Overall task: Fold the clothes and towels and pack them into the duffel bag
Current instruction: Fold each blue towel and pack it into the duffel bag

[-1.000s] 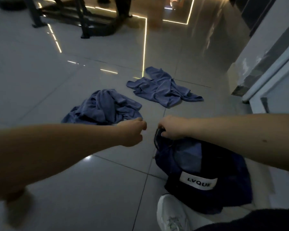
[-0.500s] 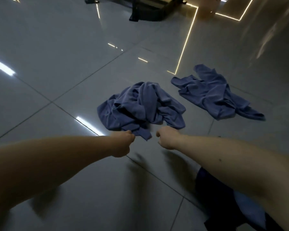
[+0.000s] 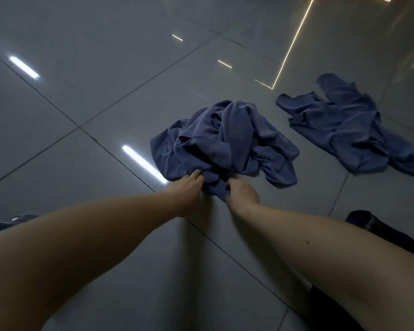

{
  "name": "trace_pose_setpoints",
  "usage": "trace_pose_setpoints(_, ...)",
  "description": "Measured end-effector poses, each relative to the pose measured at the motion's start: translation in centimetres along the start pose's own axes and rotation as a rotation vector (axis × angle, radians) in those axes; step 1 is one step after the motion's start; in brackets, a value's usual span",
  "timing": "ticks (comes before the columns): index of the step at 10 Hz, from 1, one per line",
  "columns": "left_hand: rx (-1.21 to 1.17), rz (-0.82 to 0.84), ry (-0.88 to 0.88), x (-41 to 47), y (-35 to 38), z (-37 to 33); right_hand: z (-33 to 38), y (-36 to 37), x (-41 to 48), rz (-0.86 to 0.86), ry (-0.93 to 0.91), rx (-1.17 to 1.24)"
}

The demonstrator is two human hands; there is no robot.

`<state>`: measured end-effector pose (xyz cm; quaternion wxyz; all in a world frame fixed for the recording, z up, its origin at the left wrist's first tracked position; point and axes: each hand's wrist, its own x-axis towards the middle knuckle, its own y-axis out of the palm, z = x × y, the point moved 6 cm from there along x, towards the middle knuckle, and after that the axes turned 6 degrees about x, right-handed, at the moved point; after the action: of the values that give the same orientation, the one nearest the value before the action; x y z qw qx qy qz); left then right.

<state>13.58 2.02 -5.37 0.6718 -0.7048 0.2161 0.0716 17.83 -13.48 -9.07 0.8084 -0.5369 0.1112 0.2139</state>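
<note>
Head view: grey tiled floor (image 3: pixel 101 108), the crumpled blue cloth (image 3: pixel 225 142) heaped mid-frame, duffel bag (image 3: pixel 368 223) at my right edge. Right hand (image 3: pixel 242 194) pinches the near hem; left hand (image 3: pixel 189 187) lies outstretched on it. I'd grip two corners, lift and shake flat before folding.

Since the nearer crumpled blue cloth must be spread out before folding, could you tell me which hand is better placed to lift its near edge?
Probably the right hand: its fingers curl into the crumpled blue cloth at the near edge, while the left hand only rests straight fingers on it.
</note>
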Motion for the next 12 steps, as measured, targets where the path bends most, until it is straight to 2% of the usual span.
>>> trace_pose_setpoints(2,-0.031,-0.004,-0.061,1.4,0.2,-0.3,0.5,-1.4,-0.3,0.023,0.009,0.275)
trace_pose_setpoints(3,-0.065,0.011,-0.089,1.8,-0.2,-0.5,1.3,-2.9,-0.1,0.072,0.085,0.490)
trace_pose_setpoints(4,-0.137,-0.154,-0.143,1.9,-2.3,-0.8,2.8,-5.6,-0.3,0.091,0.123,0.708)
trace_pose_setpoints(5,-0.182,-0.306,-0.185,1.7,-6.0,-0.3,4.2,-9.4,-2.5,0.061,0.181,1.060)
trace_pose_setpoints(6,-0.263,-0.346,-0.157,1.2,-10.6,0.4,4.2,-12.7,-2.4,-0.061,0.113,1.034)
trace_pose_setpoints(7,-0.284,-0.413,-0.230,-0.6,-15.8,1.0,4.8,-17.2,-3.0,-0.171,0.090,1.017)
trace_pose_setpoints(8,-0.369,-0.548,-0.268,-3.7,-20.6,0.7,5.1,-21.0,-4.1,-0.312,0.058,1.092)
trace_pose_setpoints(9,-0.331,-0.559,-0.289,-6.1,-24.9,0.2,7.1,-25.6,-8.2,-0.416,-0.009,1.244)
trace_pose_setpoints(10,-0.442,-0.389,-0.287,-7.5,-27.2,-0.5,10.6,-30.3,-14.1,-0.482,-0.082,1.345)
trace_pose_setpoints(11,-0.893,-0.424,-0.085,-9.5,-29.8,-3.5,12.6,-33.4,-18.1,-0.523,-0.177,1.265)
trace_pose_setpoints(12,-1.169,-0.418,0.151,-12.4,-31.9,-7.3,13.4,-34.5,-21.4,-0.508,-0.252,1.158)
